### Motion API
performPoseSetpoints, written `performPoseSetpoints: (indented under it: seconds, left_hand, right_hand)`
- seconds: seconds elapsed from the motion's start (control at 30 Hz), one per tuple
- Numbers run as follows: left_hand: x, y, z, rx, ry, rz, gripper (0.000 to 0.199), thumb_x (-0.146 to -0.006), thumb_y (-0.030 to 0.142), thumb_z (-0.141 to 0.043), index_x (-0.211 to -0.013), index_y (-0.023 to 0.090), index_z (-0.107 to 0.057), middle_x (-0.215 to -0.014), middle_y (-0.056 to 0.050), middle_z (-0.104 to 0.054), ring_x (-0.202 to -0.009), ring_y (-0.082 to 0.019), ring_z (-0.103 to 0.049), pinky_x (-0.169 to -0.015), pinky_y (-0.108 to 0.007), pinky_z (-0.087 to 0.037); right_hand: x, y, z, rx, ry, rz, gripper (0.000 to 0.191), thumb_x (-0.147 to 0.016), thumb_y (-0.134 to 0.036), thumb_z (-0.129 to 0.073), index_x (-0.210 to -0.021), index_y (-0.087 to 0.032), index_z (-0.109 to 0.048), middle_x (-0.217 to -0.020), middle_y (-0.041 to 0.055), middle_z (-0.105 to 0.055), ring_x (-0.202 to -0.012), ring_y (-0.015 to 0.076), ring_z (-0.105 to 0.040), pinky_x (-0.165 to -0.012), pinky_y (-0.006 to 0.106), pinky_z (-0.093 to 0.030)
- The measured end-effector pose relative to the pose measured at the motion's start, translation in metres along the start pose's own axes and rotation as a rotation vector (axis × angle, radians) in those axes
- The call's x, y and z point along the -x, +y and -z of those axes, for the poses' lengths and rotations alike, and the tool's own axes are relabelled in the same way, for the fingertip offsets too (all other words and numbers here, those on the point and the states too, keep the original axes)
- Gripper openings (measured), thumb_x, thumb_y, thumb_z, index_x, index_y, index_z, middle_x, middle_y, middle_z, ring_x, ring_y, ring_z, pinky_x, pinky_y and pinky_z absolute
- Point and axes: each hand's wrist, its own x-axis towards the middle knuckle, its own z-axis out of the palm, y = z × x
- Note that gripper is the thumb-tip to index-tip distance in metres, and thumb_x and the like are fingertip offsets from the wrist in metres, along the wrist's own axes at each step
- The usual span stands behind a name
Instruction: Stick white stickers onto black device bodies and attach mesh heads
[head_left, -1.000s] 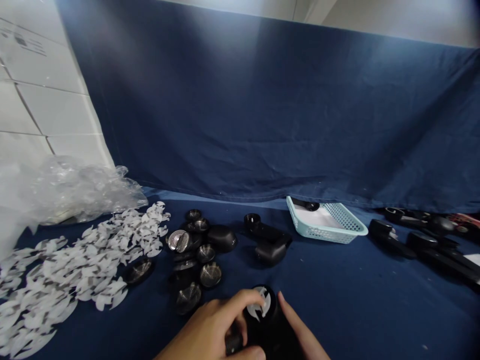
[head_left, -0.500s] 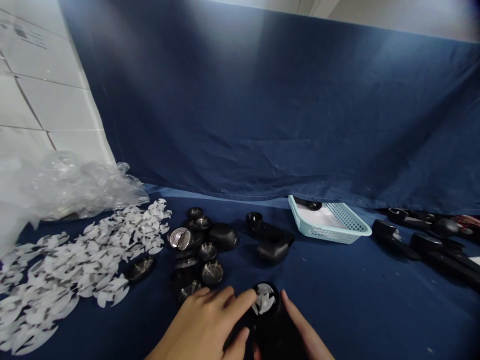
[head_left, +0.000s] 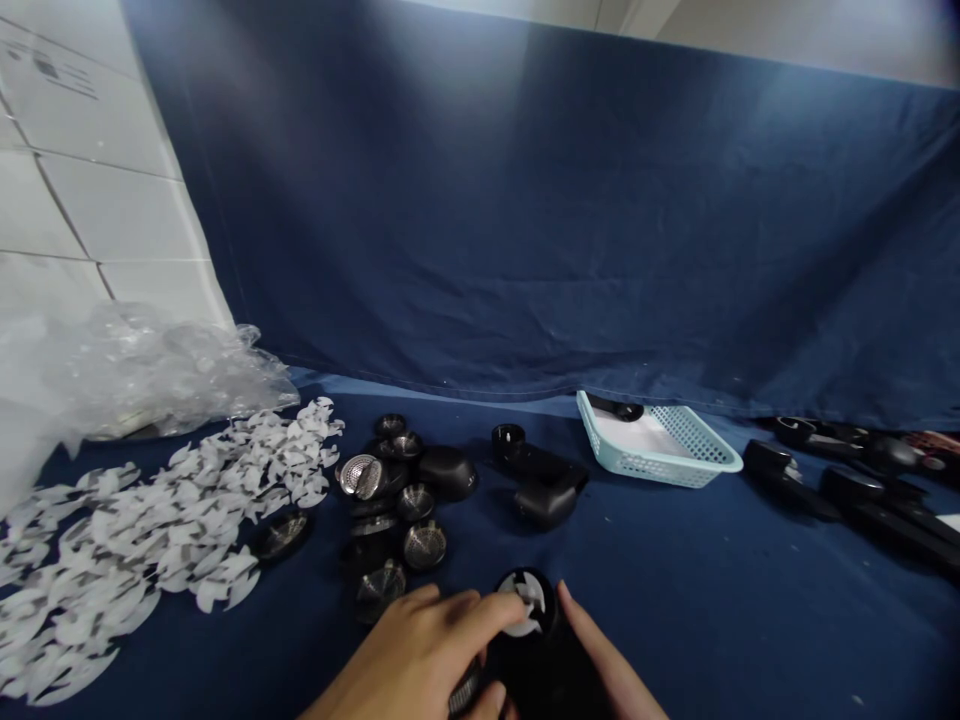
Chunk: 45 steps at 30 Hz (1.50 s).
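Note:
At the bottom centre, a black fabric shaver body [head_left: 551,665] points its round opening up and away from me. In that opening sits a white bladed disc [head_left: 527,600]. My left hand [head_left: 420,650] reaches over from the left, its index fingertip pressing on the disc. Between its thumb and curled fingers is a black round cap with a ribbed edge [head_left: 465,688], partly hidden. On the right side, my right hand [head_left: 604,650] wraps the shaver body, its index finger lying along the edge; its other fingers are hidden.
White blade pieces [head_left: 165,530] lie heaped at left before clear plastic bags [head_left: 172,370]. Black caps with metal mesh [head_left: 425,545] cluster left of centre. Another shaver body [head_left: 540,480] lies ahead, near a light blue basket [head_left: 660,465]. More black bodies [head_left: 877,490] lie at right.
My left hand has shifted slightly right, its index finger now farther over the white disc. The ribbed cap in that hand has come into view. The disc looks turned.

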Motion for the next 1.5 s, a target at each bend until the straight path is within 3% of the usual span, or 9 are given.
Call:
performPoseSetpoints:
  seconds: [0.17,0.3,0.43,0.6,0.93,1.27,1.4,1.5]
  left_hand:
    - [-0.008,-0.007,0.003,-0.097,-0.043,-0.021,0.055,-0.077,0.015,-0.055,-0.129,0.034,-0.055,-0.104,-0.001,-0.072,-0.089,-0.028,-0.067,-0.086,-0.046,-0.054]
    - [-0.009,-0.011,0.001,-0.095,-0.067,-0.009,0.062,-0.08,0.016,-0.054,-0.138,0.036,-0.046,-0.114,-0.002,-0.071,-0.095,-0.029,-0.068,-0.09,-0.051,-0.054]
    - [-0.006,-0.012,-0.007,0.002,-0.069,0.007,0.066,-0.079,0.017,-0.056,-0.141,0.037,-0.042,-0.12,-0.001,-0.069,-0.103,-0.026,-0.067,-0.095,-0.045,-0.052]
    - [-0.005,-0.006,-0.007,0.084,-0.058,0.079,0.065,-0.079,0.019,-0.058,-0.139,0.039,-0.044,-0.105,0.002,-0.072,-0.093,-0.023,-0.069,-0.087,-0.036,-0.054]
    - [-0.006,-0.007,-0.009,0.259,-0.071,0.149,0.062,-0.075,0.017,-0.058,-0.133,0.036,-0.051,-0.101,0.0,-0.071,-0.092,-0.022,-0.067,-0.088,-0.036,-0.053]
    - [-0.007,-0.006,-0.009,0.323,-0.096,0.11,0.06,-0.074,0.013,-0.054,-0.131,0.031,-0.046,-0.096,0.003,-0.07,-0.087,-0.018,-0.066,-0.084,-0.03,-0.052]
    - [-0.006,-0.011,-0.017,0.325,-0.073,0.04,0.066,-0.073,0.011,-0.053,-0.134,0.031,-0.037,-0.095,0.003,-0.072,-0.086,-0.02,-0.067,-0.081,-0.031,-0.051]
    - [-0.004,-0.011,-0.019,0.259,-0.061,0.028,0.062,-0.072,0.013,-0.055,-0.129,0.03,-0.04,-0.095,0.002,-0.072,-0.086,-0.022,-0.067,-0.079,-0.033,-0.051]
  right_hand:
    - [0.007,-0.004,-0.003,0.033,-0.009,-0.007,0.095,-0.082,-0.087,-0.027,-0.095,-0.005,-0.074,-0.073,0.0118,-0.073,-0.059,0.0148,-0.068,-0.06,0.023,-0.052]
    - [0.007,-0.007,-0.007,0.044,-0.01,-0.009,0.097,-0.081,-0.088,-0.026,-0.095,-0.005,-0.074,-0.075,0.0121,-0.073,-0.062,0.0152,-0.068,-0.062,0.024,-0.052]
    - [0.005,-0.008,-0.007,0.036,-0.006,-0.009,0.1,-0.076,-0.092,-0.028,-0.095,-0.005,-0.072,-0.073,0.0118,-0.072,-0.062,0.0159,-0.067,-0.061,0.025,-0.052]
    - [0.005,-0.005,-0.007,0.032,-0.011,-0.018,0.097,-0.077,-0.091,-0.031,-0.097,-0.003,-0.07,-0.072,0.0125,-0.071,-0.059,0.0153,-0.064,-0.059,0.025,-0.05]
    - [0.001,-0.001,-0.006,0.048,0.024,-0.008,0.098,-0.078,-0.09,-0.027,-0.085,-0.004,-0.072,-0.068,0.0127,-0.069,-0.054,0.0139,-0.062,-0.053,0.023,-0.048]
    - [0.006,-0.003,-0.012,0.024,0.02,0.03,0.093,-0.08,-0.088,-0.033,-0.088,-0.004,-0.072,-0.069,0.0109,-0.069,-0.054,0.0129,-0.063,-0.055,0.022,-0.049]
    - [0.006,-0.003,-0.012,0.017,0.008,0.02,0.091,-0.075,-0.091,-0.036,-0.083,-0.007,-0.072,-0.068,0.0097,-0.069,-0.056,0.0135,-0.063,-0.057,0.022,-0.049]
    - [0.007,-0.004,-0.011,0.023,0.002,0.019,0.091,-0.076,-0.09,-0.036,-0.082,-0.007,-0.072,-0.069,0.0101,-0.07,-0.057,0.0141,-0.064,-0.057,0.023,-0.05]
